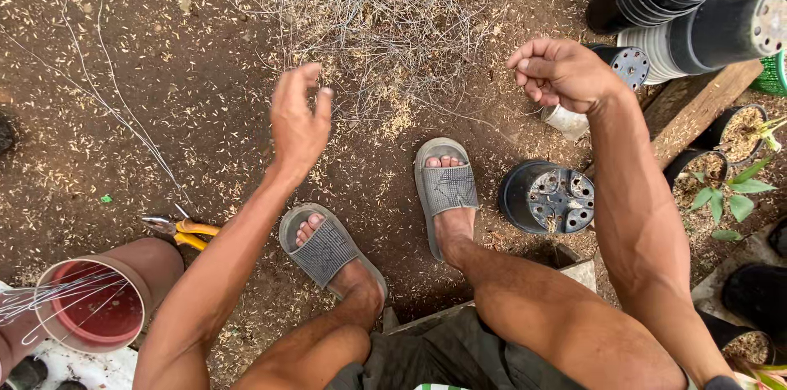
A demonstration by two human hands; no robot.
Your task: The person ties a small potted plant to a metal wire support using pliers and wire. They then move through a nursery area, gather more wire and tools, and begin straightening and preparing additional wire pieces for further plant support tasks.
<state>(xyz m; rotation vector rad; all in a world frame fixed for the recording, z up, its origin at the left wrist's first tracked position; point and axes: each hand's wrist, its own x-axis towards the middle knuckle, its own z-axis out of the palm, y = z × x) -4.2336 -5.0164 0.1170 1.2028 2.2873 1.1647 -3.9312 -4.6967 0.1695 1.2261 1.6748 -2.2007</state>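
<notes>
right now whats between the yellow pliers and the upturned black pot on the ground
In the head view, both sandalled feet: the left foot nearer the yellow pliers, the right foot nearer the upturned black pot, with husk-strewn soil between.

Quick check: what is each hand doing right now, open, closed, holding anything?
Left hand: fingers loosely curled, part open; whether it pinches a thin wire cannot be told.
Right hand: closed in a loose fist above the wire tangle; what it holds cannot be told.
</notes>
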